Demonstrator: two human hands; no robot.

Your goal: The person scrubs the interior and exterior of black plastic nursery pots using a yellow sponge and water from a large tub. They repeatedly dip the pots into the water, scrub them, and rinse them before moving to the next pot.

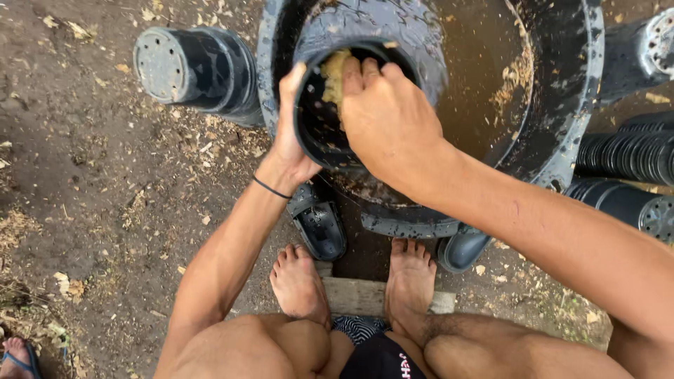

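My left hand point(291, 133) grips the rim of a small black plastic pot point(319, 123), tilted with its mouth toward me, over a big black tub point(569, 105) of brown muddy water. My right hand point(386, 119) reaches into the pot's mouth, its fingers pressed on a yellowish scrubbing pad point(335, 74) against the inner wall. A thin black band circles my left wrist. My bare feet rest on a wooden board point(358, 296) below the tub.
An upturned black pot point(189, 67) lies on the dirt at the left of the tub. Rows of stacked black pots point(632, 154) lie at the right. Two dark sandals point(319, 223) sit beside my feet. Another person's sandalled foot point(14, 354) shows at bottom left.
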